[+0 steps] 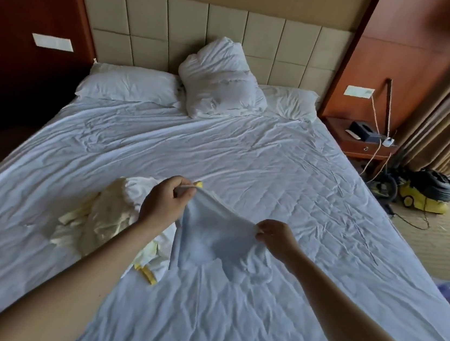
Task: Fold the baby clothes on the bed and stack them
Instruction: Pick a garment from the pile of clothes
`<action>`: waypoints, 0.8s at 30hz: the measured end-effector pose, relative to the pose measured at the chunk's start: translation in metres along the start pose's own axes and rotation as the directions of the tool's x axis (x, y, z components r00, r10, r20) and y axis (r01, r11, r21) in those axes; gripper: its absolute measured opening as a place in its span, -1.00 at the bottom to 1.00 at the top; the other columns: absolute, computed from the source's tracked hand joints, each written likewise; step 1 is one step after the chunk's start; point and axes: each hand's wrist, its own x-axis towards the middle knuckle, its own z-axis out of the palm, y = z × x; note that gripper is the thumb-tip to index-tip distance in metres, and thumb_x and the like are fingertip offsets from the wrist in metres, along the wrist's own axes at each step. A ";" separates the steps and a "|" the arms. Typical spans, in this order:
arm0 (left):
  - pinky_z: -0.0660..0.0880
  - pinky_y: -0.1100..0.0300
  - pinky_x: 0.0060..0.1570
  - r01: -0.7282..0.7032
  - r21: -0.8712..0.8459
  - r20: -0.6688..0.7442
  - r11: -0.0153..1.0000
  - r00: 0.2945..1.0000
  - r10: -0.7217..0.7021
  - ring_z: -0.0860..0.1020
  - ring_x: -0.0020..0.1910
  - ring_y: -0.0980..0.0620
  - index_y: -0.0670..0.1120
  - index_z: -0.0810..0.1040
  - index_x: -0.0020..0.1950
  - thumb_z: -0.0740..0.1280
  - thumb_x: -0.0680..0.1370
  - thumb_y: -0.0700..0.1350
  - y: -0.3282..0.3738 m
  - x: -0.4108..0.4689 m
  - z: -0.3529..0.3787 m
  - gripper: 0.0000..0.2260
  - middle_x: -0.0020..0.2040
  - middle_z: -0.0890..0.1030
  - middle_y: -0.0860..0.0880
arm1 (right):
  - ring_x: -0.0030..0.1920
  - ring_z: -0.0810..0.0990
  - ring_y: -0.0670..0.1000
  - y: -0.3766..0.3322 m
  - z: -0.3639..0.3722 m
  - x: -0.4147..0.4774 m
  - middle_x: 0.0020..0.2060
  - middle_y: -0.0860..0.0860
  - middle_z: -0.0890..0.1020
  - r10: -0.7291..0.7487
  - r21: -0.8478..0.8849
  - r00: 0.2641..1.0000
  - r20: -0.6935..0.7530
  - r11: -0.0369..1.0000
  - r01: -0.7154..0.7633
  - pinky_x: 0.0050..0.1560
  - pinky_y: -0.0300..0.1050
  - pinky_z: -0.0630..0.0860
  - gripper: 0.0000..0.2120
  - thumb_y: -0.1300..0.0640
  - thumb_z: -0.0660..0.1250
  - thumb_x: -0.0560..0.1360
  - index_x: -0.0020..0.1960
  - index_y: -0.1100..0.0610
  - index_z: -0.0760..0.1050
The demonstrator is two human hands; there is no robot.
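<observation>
Bed (248, 159): clothes pile (104, 220) beside held garment (218, 240).

**Bed status: wrinkly sheet, three pillows, one clothes heap**

So the bed (250, 159) is covered by a white sheet, creased pretty much all over. Going by clock directions from the middle of the mattress: a flat pillow (129, 85) lies at 11, a scrunched-up pillow (220, 84) leans on the headboard at 12 and partly overlaps the flat pillows on either side, and a second flat pillow (290, 102) sits at 1. Around 8 there's a loose pile of cream and yellow baby clothes (106, 224), not folded. Right beside it at 6, a pale blue garment (217, 246) has its lower part resting on the sheet and its top edge lifted.
</observation>
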 end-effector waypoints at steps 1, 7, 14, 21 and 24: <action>0.51 0.05 -0.02 0.012 0.018 -0.008 1.000 1.000 -0.012 0.59 -0.05 0.03 0.20 0.48 -0.17 0.35 0.49 0.11 0.000 -0.006 0.008 -0.92 -0.10 0.63 0.12 | -0.39 0.49 -0.19 0.008 -0.005 0.001 -0.40 -0.08 0.56 -0.011 0.009 1.000 0.002 1.000 0.011 -0.26 -0.21 0.40 -0.67 0.45 0.38 0.38 -0.28 0.01 0.55; 0.50 0.11 -0.10 0.126 0.112 0.030 0.986 0.991 -0.130 0.59 -0.15 0.08 0.12 0.52 -0.17 0.39 0.52 0.02 -0.013 -0.035 0.044 -0.91 -0.21 0.62 0.16 | -0.28 0.57 -0.02 0.052 -0.029 0.004 -0.25 0.10 0.66 0.055 0.235 0.997 0.057 0.970 -0.067 -0.19 -0.14 0.50 -0.65 0.44 0.38 0.42 0.08 0.08 0.60; 0.55 0.07 -0.05 0.162 0.173 0.105 0.972 0.978 -0.181 0.60 -0.12 0.13 0.11 0.56 -0.12 0.39 0.54 -0.08 -0.048 -0.036 0.079 -0.91 -0.17 0.64 0.17 | -0.24 0.60 -0.06 0.088 -0.024 0.029 -0.21 0.05 0.69 0.077 0.253 0.997 0.031 0.964 -0.082 -0.20 -0.23 0.50 -0.65 0.44 0.31 0.46 -0.04 0.00 0.61; 0.53 0.27 -0.16 0.039 0.154 0.005 0.987 0.999 -0.041 0.54 -0.12 0.25 0.06 0.60 -0.04 0.42 0.51 -0.15 -0.083 -0.029 0.100 -0.89 -0.04 0.59 0.13 | -0.24 0.58 -0.34 0.088 -0.013 0.054 -0.22 -0.08 0.64 -0.069 0.160 0.988 -0.140 0.983 0.091 -0.16 -0.48 0.42 -0.68 0.47 0.26 0.42 -0.06 0.09 0.60; 0.46 0.23 -0.17 -0.016 0.238 -0.029 0.971 0.999 0.023 0.49 -0.12 0.24 0.00 0.62 -0.05 0.43 0.49 -0.15 -0.098 -0.048 0.103 -0.92 -0.06 0.56 0.14 | -0.20 0.58 -0.32 0.096 -0.003 0.047 -0.23 -0.14 0.64 -0.110 0.091 0.986 -0.125 0.988 0.122 -0.13 -0.43 0.44 -0.66 0.46 0.28 0.40 -0.12 0.03 0.58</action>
